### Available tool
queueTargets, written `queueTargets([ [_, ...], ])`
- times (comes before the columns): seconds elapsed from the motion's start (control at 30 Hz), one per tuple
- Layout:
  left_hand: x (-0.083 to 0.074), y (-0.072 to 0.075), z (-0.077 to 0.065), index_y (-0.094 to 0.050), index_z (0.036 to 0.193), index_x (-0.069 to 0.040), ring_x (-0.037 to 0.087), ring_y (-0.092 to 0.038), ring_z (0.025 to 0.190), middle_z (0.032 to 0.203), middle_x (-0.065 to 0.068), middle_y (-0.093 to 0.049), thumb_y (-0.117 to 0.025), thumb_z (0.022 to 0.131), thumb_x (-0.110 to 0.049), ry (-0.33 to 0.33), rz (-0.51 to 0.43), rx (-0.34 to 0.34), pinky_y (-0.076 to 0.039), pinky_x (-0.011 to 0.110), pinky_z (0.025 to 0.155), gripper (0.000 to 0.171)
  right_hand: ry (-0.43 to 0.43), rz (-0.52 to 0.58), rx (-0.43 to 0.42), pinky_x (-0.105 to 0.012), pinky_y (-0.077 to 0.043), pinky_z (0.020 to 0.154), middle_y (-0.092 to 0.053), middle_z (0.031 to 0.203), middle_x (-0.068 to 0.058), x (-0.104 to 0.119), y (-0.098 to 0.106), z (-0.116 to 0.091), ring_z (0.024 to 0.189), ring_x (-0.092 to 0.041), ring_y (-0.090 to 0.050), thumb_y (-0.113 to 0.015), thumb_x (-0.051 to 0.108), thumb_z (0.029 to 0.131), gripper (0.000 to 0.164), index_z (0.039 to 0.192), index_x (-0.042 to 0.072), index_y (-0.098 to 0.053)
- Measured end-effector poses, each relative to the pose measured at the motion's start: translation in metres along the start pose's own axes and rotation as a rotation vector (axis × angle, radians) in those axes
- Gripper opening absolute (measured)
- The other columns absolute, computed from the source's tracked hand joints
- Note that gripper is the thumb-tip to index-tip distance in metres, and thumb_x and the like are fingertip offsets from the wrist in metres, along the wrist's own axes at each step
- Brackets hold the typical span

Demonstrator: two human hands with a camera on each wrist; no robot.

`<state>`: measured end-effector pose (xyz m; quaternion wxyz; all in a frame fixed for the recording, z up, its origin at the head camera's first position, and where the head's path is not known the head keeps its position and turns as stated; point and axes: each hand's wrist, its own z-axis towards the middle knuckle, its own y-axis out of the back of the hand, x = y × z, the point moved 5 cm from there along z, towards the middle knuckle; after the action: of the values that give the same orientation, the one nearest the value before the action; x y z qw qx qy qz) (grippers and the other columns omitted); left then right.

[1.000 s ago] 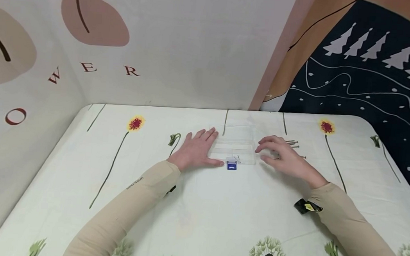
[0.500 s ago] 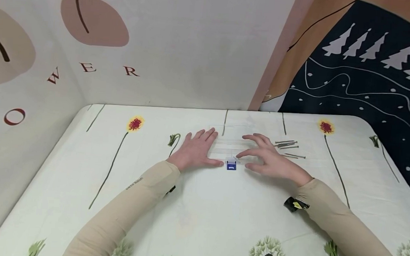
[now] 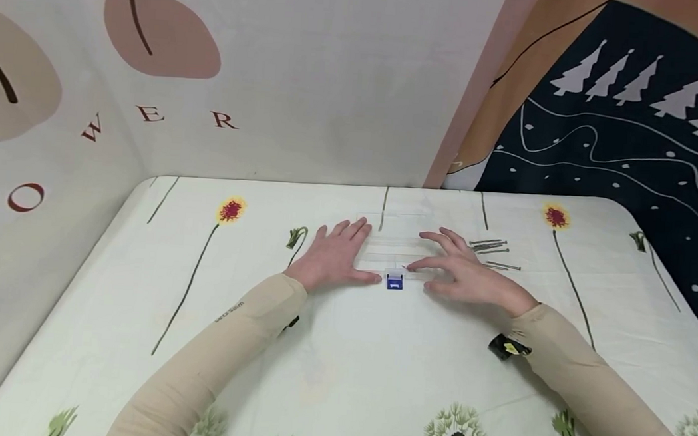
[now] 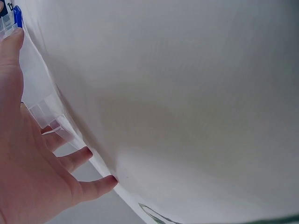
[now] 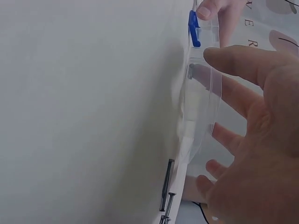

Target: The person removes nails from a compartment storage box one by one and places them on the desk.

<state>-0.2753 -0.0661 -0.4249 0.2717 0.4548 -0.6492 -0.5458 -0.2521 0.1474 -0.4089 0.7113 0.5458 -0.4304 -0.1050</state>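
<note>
A clear plastic compartment box (image 3: 383,248) lies on the table, its blue latch (image 3: 394,282) at the front edge. My left hand (image 3: 331,257) rests spread along the box's left side, thumb near the latch. Over the box's right part is my right hand (image 3: 466,272), its fingers apart. In the right wrist view the index finger reaches down into the box, and the thumb (image 5: 233,60) stays outside near the front wall. A small thin dark piece (image 3: 404,267) shows at that index fingertip in the front compartment; its kind is too small to tell.
Several long nails (image 3: 488,246) lie on the table just right of the right hand. A white flower-print cloth (image 3: 339,377) covers the table, which meets a fabric-covered wall (image 3: 331,110) at the back.
My right hand has moved left from beside the box to over its front right compartment, then slightly back right. The nails beside it are more exposed. My left hand has stayed in place.
</note>
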Motion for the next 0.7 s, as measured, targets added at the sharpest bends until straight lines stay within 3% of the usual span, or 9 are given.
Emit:
queueTargets([
  [0.23,-0.0001,0.0006,-0.0004,-0.014,0.156,-0.012,0.032,-0.015,0.144,0.161,0.006,-0.011,-0.051,0.082,-0.075,-0.007,0.004,-0.002,-0.016,0.061,0.109,0.104,0.002,0.011,-0.046,-0.065,-0.013,0.105,-0.036,0.144,-0.022,-0.0042,0.0029,-0.0024,0.136,-0.047,-0.016,-0.069,0.011,0.085,0.029,0.114,0.013,-0.070],
  [0.7,0.0005,0.0007,0.0007,-0.015,0.156,-0.012,0.032,-0.015,0.144,0.161,0.007,-0.011,-0.052,0.082,-0.075,-0.007,0.012,-0.001,-0.017,0.061,0.109,0.104,-0.013,0.020,-0.020,-0.066,-0.016,0.103,-0.033,0.147,-0.021,-0.0017,0.0021,-0.0028,0.134,-0.046,-0.020,-0.067,0.011,0.087,0.028,0.114,0.018,-0.071],
])
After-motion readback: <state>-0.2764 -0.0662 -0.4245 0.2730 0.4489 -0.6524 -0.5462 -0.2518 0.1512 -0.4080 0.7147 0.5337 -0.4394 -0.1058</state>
